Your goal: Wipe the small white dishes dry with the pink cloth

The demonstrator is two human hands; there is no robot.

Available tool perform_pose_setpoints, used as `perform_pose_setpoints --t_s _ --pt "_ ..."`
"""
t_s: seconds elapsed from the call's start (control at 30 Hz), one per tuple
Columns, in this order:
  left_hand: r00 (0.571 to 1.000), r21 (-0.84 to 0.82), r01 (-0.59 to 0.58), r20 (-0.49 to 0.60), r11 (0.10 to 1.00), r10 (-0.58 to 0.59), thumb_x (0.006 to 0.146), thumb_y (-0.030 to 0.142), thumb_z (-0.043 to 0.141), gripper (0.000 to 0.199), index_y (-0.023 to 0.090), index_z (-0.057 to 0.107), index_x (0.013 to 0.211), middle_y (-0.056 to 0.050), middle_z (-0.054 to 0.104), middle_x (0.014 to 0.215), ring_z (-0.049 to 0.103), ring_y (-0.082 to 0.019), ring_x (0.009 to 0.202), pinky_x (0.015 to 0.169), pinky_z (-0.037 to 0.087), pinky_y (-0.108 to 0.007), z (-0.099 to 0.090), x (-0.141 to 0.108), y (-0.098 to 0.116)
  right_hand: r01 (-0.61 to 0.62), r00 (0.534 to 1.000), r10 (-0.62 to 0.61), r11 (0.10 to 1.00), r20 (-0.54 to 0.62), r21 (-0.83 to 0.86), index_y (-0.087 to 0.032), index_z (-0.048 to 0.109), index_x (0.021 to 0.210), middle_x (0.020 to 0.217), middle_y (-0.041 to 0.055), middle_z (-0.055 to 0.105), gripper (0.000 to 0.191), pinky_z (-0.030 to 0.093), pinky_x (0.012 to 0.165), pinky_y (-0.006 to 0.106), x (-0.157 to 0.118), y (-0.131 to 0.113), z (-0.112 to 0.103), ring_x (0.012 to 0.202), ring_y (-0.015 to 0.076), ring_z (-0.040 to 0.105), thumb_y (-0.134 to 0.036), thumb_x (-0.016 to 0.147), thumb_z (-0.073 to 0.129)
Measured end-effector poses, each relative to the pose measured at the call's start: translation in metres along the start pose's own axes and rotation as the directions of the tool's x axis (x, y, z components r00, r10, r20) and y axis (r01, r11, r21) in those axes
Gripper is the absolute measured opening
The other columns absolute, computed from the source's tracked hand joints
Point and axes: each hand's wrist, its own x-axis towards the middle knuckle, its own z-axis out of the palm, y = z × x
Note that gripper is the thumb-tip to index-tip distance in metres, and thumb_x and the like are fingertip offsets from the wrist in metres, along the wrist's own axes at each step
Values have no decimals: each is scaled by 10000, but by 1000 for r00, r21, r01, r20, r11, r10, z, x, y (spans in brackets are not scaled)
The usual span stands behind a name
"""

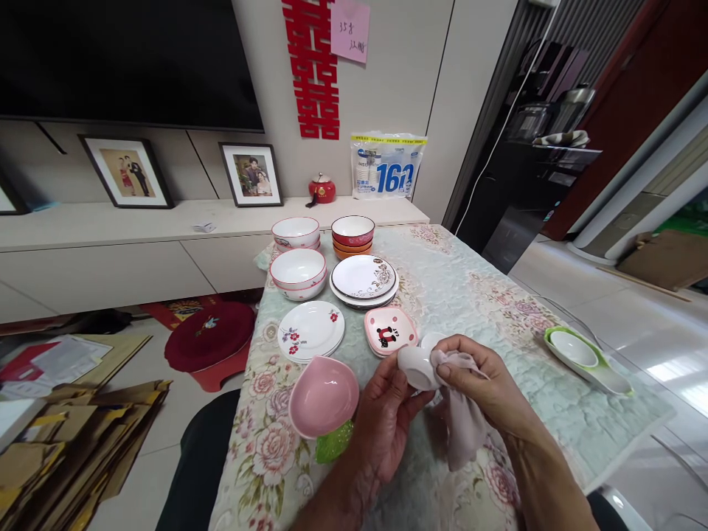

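A black television (127,59) spans the upper left of the pale wall (425,66); right of it, a red paper cutout (317,81) runs downward, a pink handwritten note (350,31) at its upper right edge; beneath, a long low cabinet (110,221) carries two framed photographs (251,175) of couples, a red lidded jar (324,190) and a plastic bag (389,166) printed with a blue "160"; a round dark-red stool (213,335) stands on the tiled floor (141,413); nearer lie flattened cardboard (110,442) and loose papers (60,361); at right, a patterned towel (563,139) rests on a black cabinet (509,199), with a white cable (521,90) passing in front.
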Motion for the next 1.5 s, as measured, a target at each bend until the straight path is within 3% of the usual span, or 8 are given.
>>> perform_pose_setpoints --t_s 0.2,0.47,0.8,0.97,1.1,1.23,1.37,1.5 --pt "1000 -97 1 -6 995 -1 798 362 827 508 191 663 1248 -94 735 1149 684 -208 1018 937 532 -342 0 1 -3 138 990 -121 951 79 -277 -210 683 929 754 -17 639 178 387 589 238 -3 -4 12 634 127 516 -380 884 706" --pt "997 -173 27 74 985 -15 871 282 749 378 205 659 1231 -62 722 1073 661 -163 909 831 546 -299 -3 2 1 257 954 -176 896 242 -362 -223 727 941 831 6 695 123 453 693 262 -4 -11 15 761 163 611 -330 921 669" --pt "989 -169 142 -16 975 -146 926 345 649 292 118 720 1096 -128 744 1035 676 -230 901 713 585 -344 2 -1 7 340 915 -394 637 86 -692 -249 665 1094 949 27 713 181 493 728 299 -3 -3 8 830 194 669 -233 919 623" --pt "985 -92 162 75 982 -156 891 443 694 367 110 735 1041 -113 732 976 648 -192 852 699 539 -276 0 0 0 508 834 -496 524 240 -683 -240 635 1023 938 26 676 121 499 730 277 -4 1 21 847 177 662 -174 931 594" --pt "984 -56 143 116 988 -135 872 433 718 307 140 745 960 -93 725 962 629 -186 849 697 526 -275 -1 -1 -3 520 788 -588 480 181 -706 -229 647 962 966 43 627 130 501 750 269 2 8 25 898 179 644 -123 918 587" --pt "987 26 60 148 998 -63 897 411 687 306 180 745 1089 -96 745 1056 657 -211 923 740 530 -291 -1 -1 -1 398 839 -533 465 109 -791 -208 623 912 902 42 607 79 494 728 290 6 13 25 841 191 639 -152 927 569" --pt "989 177 -85 135 981 61 887 391 707 439 245 671 1299 -86 683 1343 584 -292 1270 1047 461 -396 -4 -1 0 238 937 -339 461 78 -855 -203 598 812 850 32 594 130 448 657 297 3 10 25 739 187 610 -186 926 537" --pt "962 331 -244 199 912 185 891 374 714 480 307 624 1357 -40 554 1518 409 -297 1457 1215 291 -439 -14 2 -4 215 972 -209 598 108 -772 -205 631 794 796 9 621 100 407 644 278 0 2 25 717 172 589 -186 878 582"
